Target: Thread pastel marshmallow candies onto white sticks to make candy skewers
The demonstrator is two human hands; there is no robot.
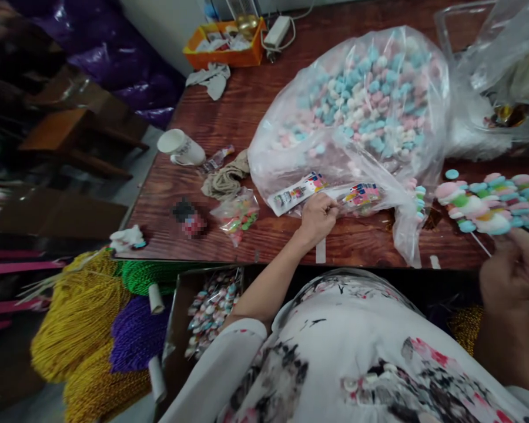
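My left hand (pixel 320 218) is at the near side of the table, its fingers closed on the edge of a printed plastic wrapper (pixel 297 192). Beside it lie more printed wrappers (pixel 360 195), partly under clear film. At the right edge my right hand (pixel 514 267), also closed, grips several marshmallow skewers (pixel 496 202) by their thin white sticks. The skewers carry pink, blue, white, green and yellow puffs. Behind the wrappers rests a big clear bag (pixel 264 138) full of small pastel marshmallows (pixel 370 94). One loose blue piece (pixel 452 174) lies near the skewers.
A white mug (pixel 181 147), a crumpled cloth (pixel 224 179) and a small candy bag (pixel 238 214) are on the left of the table. An orange tray (pixel 224 54) stands farther back. Below the edge are a box of wrapped sweets (pixel 211 305) and yellow cord bundles (pixel 81 317).
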